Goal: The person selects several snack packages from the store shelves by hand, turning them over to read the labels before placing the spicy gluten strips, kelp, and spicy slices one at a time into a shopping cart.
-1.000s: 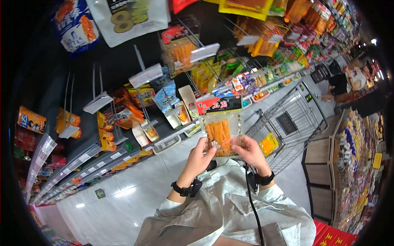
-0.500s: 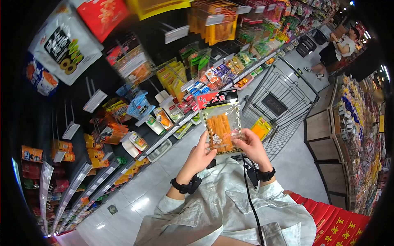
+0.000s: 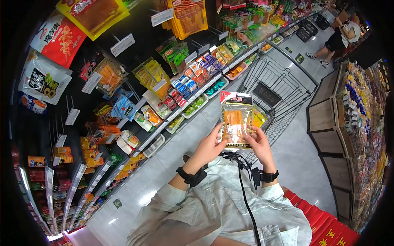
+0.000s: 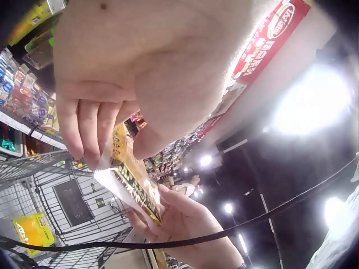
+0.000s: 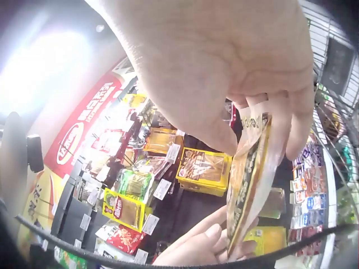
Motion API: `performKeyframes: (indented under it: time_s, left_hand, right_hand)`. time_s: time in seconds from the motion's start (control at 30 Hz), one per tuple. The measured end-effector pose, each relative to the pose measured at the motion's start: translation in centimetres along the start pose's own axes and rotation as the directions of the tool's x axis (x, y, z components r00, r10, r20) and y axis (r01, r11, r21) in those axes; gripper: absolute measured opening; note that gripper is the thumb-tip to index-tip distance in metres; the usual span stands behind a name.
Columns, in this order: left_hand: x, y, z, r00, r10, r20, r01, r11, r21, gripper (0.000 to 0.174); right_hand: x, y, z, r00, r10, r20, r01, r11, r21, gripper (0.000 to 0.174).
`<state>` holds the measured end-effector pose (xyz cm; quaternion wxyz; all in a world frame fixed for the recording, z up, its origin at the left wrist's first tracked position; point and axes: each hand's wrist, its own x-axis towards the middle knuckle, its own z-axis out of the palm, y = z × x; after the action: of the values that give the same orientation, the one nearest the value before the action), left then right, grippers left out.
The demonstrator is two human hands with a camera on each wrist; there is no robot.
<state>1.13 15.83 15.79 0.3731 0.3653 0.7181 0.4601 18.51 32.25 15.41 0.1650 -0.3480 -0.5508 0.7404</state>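
A clear snack packet [image 3: 233, 123] with a black and red top and orange strips inside is held upright in front of the body. My left hand [image 3: 210, 144] pinches its lower left edge, and my right hand [image 3: 261, 146] pinches its lower right edge, thumbs on the front. In the left wrist view the packet [image 4: 134, 185] is seen edge-on between both hands. The right wrist view also shows the packet [image 5: 247, 179] from its lower edge, with the fingers behind it.
A shopping cart [image 3: 283, 90] with a yellow packet [image 3: 259, 118] in it stands just beyond the hands. Shelves of hanging snacks [image 3: 154, 76] run along the left. Wooden bins [image 3: 328, 139] stand right, red boxes [image 3: 324, 221] lower right. A person [image 3: 344, 37] is in the far aisle.
The view has swung, so the shelf goods appear further left. Both hands and the packet sit slightly further right in the view, with the grip about the same.
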Motion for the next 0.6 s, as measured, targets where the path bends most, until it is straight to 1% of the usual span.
performKeyframes:
  time_s: [0.03, 0.07, 0.1, 0.13, 0.2, 0.23, 0.33, 0.37, 0.47, 0.5, 0.6]
  left_hand:
    - [0.3, 0.2, 0.6, 1.000, -0.010, 0.017, 0.010, 1.000, 0.000, 0.070]
    - [0.5, 0.3, 1.1, 1.000, 0.011, 0.025, -0.011, 1.000, -0.024, 0.069]
    - [0.8, 0.5, 1.6, 0.999, 0.035, 0.032, -0.034, 0.998, -0.049, 0.067]
    - [1.0, 0.6, 2.0, 0.997, 0.061, 0.039, -0.058, 0.996, -0.074, 0.066]
    - [1.5, 0.4, 2.4, 0.983, 0.183, 0.032, -0.184, 0.982, 0.048, 0.062]
    - [1.6, 0.4, 2.5, 0.969, 0.244, 0.031, -0.246, 0.963, 0.108, 0.059]
    - [1.3, 1.9, 1.7, 0.978, 0.194, 0.079, -0.198, 0.979, 0.044, 0.054]
    - [1.3, 1.8, 1.5, 0.978, 0.191, 0.078, -0.195, 0.980, 0.037, 0.052]
    - [0.7, 1.2, 0.4, 0.982, 0.178, 0.062, -0.179, 0.984, 0.018, 0.048]
    - [0.3, 1.0, -0.1, 0.983, 0.174, 0.052, -0.175, 0.985, 0.014, 0.046]
    - [-1.1, -0.4, -2.1, 0.991, 0.134, 0.019, -0.134, 0.991, -0.019, 0.043]
  right_hand:
    - [-0.2, -0.1, -0.6, 1.000, -0.010, -0.023, 0.010, 1.000, 0.000, 0.042]
    - [-0.5, -0.2, -1.3, 0.999, -0.022, -0.048, 0.022, 1.000, -0.001, 0.044]
    - [-0.8, 0.0, -2.2, 0.997, -0.044, -0.062, 0.043, 0.999, -0.019, 0.055]
    - [-1.0, 0.5, -2.9, 0.987, -0.099, -0.128, 0.091, 0.994, -0.067, 0.059]
    - [-1.1, 0.8, -3.5, 0.944, -0.217, -0.249, 0.177, 0.969, -0.172, 0.066]
    - [-1.4, 0.6, -3.9, 0.925, -0.243, -0.292, 0.174, 0.954, -0.244, 0.069]
    - [-2.0, -0.7, -4.1, 0.930, -0.181, -0.320, 0.114, 0.970, -0.217, 0.065]
    - [-1.8, -0.6, -3.9, 0.924, -0.222, -0.310, 0.155, 0.962, -0.227, 0.056]
    - [-1.8, -1.4, -2.8, 0.962, -0.123, -0.244, 0.081, 0.981, -0.177, 0.046]
    - [-1.5, -1.3, -2.2, 0.960, -0.167, -0.223, 0.123, 0.973, -0.196, 0.036]
    - [-0.3, -1.1, -0.2, 0.979, -0.158, -0.129, 0.136, 0.977, -0.163, 0.032]
